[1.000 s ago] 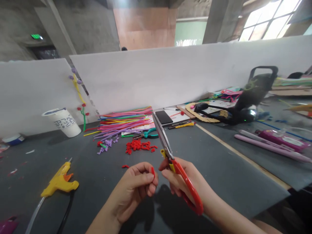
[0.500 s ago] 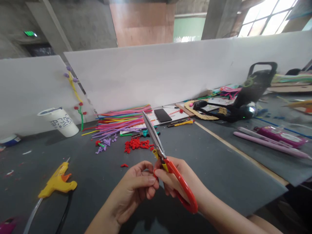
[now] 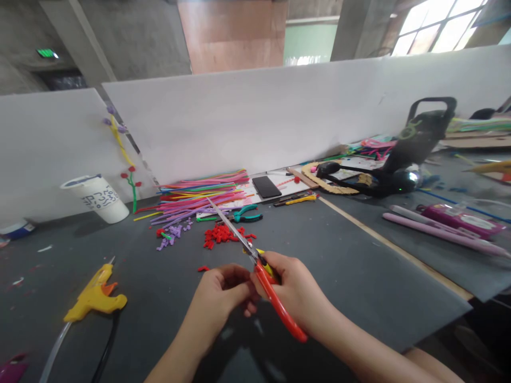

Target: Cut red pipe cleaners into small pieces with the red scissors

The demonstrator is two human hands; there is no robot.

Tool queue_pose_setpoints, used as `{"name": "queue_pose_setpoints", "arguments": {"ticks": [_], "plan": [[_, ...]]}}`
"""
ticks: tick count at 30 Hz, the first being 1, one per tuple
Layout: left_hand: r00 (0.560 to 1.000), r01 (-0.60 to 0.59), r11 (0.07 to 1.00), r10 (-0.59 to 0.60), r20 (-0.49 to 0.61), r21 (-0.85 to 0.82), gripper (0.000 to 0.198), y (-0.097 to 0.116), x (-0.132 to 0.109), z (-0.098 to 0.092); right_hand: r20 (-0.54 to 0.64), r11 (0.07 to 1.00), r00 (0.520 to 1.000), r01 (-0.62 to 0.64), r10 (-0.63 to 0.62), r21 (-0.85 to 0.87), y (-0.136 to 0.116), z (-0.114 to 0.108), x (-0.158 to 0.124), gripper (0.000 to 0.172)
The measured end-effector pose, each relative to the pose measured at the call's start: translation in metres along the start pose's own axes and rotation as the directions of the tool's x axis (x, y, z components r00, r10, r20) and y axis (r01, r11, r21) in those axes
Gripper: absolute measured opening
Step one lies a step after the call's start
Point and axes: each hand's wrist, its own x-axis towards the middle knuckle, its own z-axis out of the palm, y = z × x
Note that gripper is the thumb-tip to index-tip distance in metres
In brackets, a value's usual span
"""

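Observation:
My right hand [image 3: 297, 290] grips a pair of red-handled scissors [image 3: 268, 284], blades closed and pointing up-left over the dark table [image 3: 159, 298]. My left hand [image 3: 223, 295] is curled in a pinch right against the scissors' pivot; the small red piece it held a moment ago is hidden by the fingers. A heap of short red cut pieces [image 3: 223, 235] lies just beyond the blade tips, and one stray red bit [image 3: 204, 268] lies near my left hand. A bundle of coloured pipe cleaners [image 3: 199, 197] lies farther back.
A yellow glue gun [image 3: 96, 295] with its cable lies at the left. A white paper cup [image 3: 98, 198], purple cuttings [image 3: 171, 236], teal-handled pliers [image 3: 245, 214] and a black phone [image 3: 266, 187] sit by the white partition [image 3: 255, 122]. Black equipment [image 3: 399, 165] and pink tubes [image 3: 439, 231] are at the right.
The scissors tipped down and leftward, blades now nearer the red heap. My hands closed together, and the red piece between my left fingers went out of sight.

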Motion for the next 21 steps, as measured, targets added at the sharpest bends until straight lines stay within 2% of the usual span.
{"name": "queue_pose_setpoints", "arguments": {"ticks": [4, 9, 14, 21], "plan": [[0.991, -0.099, 0.984, 0.084, -0.104, -0.148, 0.005, 0.005, 0.0, -0.007, -0.007, 0.96, 0.995, 0.098, -0.104, -0.261, 0.003, -0.005, -0.006, 0.021], [0.97, -0.207, 0.936, 0.158, -0.187, -0.284, 0.005, 0.012, -0.002, -0.017, 0.046, 0.809, 0.991, 0.132, -0.129, -0.572, 0.018, -0.006, -0.018, 0.031], [0.968, -0.221, 0.918, 0.163, -0.193, -0.329, 0.005, 0.015, -0.006, -0.016, 0.089, 0.704, 0.988, 0.153, -0.127, -0.694, 0.033, -0.007, -0.024, 0.035], [0.961, -0.242, 0.918, 0.183, -0.206, -0.314, 0.004, 0.012, -0.007, -0.017, 0.093, 0.629, 0.965, 0.231, -0.245, -0.742, 0.04, -0.009, -0.027, 0.038]]}}
